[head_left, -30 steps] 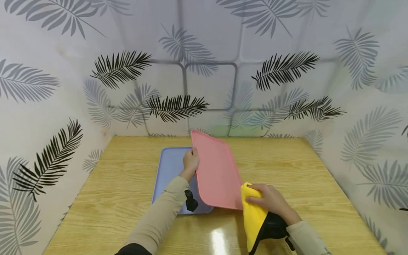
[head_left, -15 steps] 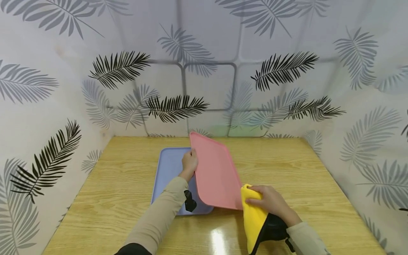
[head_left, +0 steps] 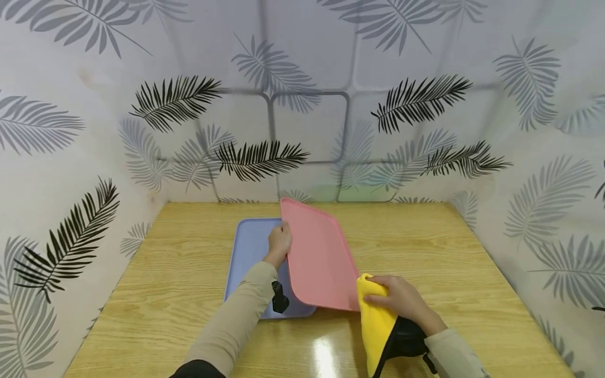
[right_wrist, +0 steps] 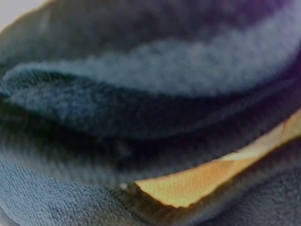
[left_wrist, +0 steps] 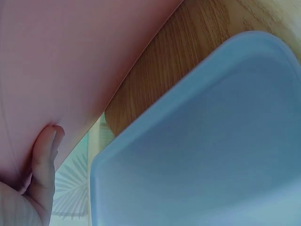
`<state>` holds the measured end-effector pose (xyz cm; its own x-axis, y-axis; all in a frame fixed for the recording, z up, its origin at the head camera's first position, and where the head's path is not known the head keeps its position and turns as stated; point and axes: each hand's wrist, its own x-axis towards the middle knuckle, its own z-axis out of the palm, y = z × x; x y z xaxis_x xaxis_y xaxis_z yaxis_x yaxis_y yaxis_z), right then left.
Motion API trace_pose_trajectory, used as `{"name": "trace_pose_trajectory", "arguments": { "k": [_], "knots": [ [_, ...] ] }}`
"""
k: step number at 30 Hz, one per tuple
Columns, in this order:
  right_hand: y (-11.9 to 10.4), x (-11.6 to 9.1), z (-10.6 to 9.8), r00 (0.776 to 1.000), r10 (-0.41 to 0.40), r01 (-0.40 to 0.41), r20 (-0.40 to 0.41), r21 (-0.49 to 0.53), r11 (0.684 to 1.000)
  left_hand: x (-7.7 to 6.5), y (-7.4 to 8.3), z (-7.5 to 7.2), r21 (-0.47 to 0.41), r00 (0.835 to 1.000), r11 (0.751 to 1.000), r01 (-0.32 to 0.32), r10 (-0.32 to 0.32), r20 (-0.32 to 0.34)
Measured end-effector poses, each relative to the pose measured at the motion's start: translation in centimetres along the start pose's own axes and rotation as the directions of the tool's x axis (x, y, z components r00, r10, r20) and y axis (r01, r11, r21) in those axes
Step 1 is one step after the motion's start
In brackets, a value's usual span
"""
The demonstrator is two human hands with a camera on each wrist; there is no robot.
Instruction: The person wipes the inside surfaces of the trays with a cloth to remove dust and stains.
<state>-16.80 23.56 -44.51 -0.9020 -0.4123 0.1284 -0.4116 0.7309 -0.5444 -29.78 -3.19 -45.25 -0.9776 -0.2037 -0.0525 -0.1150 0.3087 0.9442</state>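
Observation:
A pink tray (head_left: 321, 257) is held tilted, its far left corner raised, partly over a blue tray (head_left: 250, 247) lying on the table. My left hand (head_left: 280, 241) grips the pink tray by its left edge; in the left wrist view the curled fingers (left_wrist: 43, 165) press against its surface. With my right hand (head_left: 402, 299) I pinch a yellow cloth (head_left: 375, 325) with a dark reverse side, at the pink tray's lower right corner. Folds of the dark cloth (right_wrist: 178, 70) fill most of the right wrist view, hiding the fingers there.
The wooden table (head_left: 179, 294) extends around both trays. Leaf-patterned curtains (head_left: 302, 121) enclose it at the back and both sides. A bright reflection lies on the tabletop near the front.
The raised far corner of the pink tray has sunk slightly and shifted a little left along with my left hand. My right hand and the cloth have hardly moved.

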Motion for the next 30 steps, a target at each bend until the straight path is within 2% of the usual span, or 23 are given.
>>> {"name": "trace_pose_trajectory", "arguments": {
  "k": [5,9,12,14,16,19,22,24,27,30],
  "knots": [
    [0.0,0.0,0.1,1.000,0.006,-0.006,0.005,0.005,1.000,-0.4,0.0,-0.1,0.018,0.999,1.000,-0.001,0.001,0.033],
    [0.0,0.0,0.2,1.000,0.013,-0.013,0.016,0.019,1.000,-0.1,0.0,0.1,0.032,0.997,0.998,0.049,-0.051,0.066],
    [-0.1,0.0,0.3,1.000,0.019,-0.020,0.025,0.031,0.999,0.3,-0.6,0.4,-0.003,0.996,0.999,0.041,-0.040,0.082],
    [-0.1,0.0,0.3,0.999,0.024,-0.025,0.030,0.032,0.999,2.3,-3.2,1.8,-0.049,0.997,0.999,0.017,-0.014,0.076],
    [-0.1,0.0,0.3,0.999,0.023,-0.024,0.029,0.033,0.999,5.1,-6.6,3.6,-0.084,0.995,0.996,0.004,0.005,0.096],
    [-0.1,0.0,0.3,0.999,0.020,-0.022,0.033,0.036,0.999,9.3,-11.4,6.6,-0.120,0.992,0.991,0.064,-0.049,0.119],
    [0.0,0.0,0.4,0.999,0.012,-0.014,0.035,0.044,0.999,10.0,-12.3,7.5,-0.128,0.973,0.981,0.143,-0.115,0.202],
    [0.0,0.0,0.4,0.999,0.008,-0.010,0.036,0.045,0.999,9.6,-11.9,7.4,-0.138,0.959,0.978,0.157,-0.118,0.258],
    [0.1,-0.1,0.5,1.000,-0.002,0.001,0.026,0.040,0.999,8.7,-11.1,7.2,-0.159,0.924,0.973,0.165,-0.097,0.370],
    [0.2,-0.2,0.6,1.000,0.000,-0.001,0.026,0.040,0.999,8.2,-11.0,7.5,-0.180,0.905,0.968,0.173,-0.084,0.417]
  ]
}}
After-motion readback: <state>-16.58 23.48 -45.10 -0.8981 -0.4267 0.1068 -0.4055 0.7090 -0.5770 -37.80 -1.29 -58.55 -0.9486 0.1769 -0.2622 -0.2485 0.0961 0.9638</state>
